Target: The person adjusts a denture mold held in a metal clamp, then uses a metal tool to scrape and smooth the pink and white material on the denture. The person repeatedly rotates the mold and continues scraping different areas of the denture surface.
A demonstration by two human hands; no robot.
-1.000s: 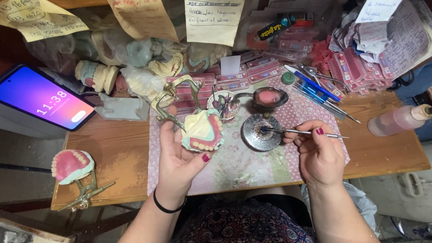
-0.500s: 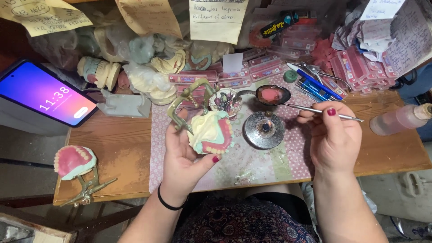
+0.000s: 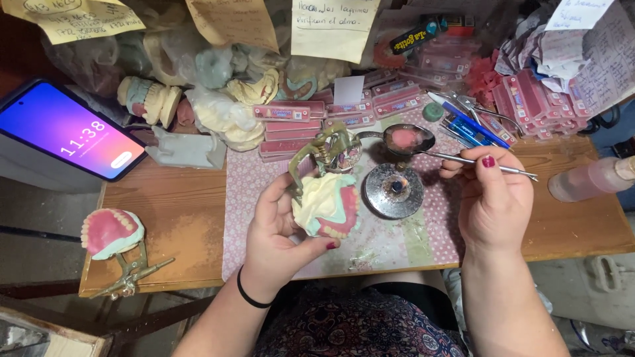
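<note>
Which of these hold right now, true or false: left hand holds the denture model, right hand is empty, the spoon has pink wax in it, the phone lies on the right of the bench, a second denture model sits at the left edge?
1. The left hand holds the denture model. True.
2. The right hand is empty. False: it grips a thin metal instrument.
3. The spoon holds pink material. True.
4. The phone lies on the right of the bench. False: it is at the far left, screen lit.
5. A second denture model sits near the left edge of the bench. True.
</note>
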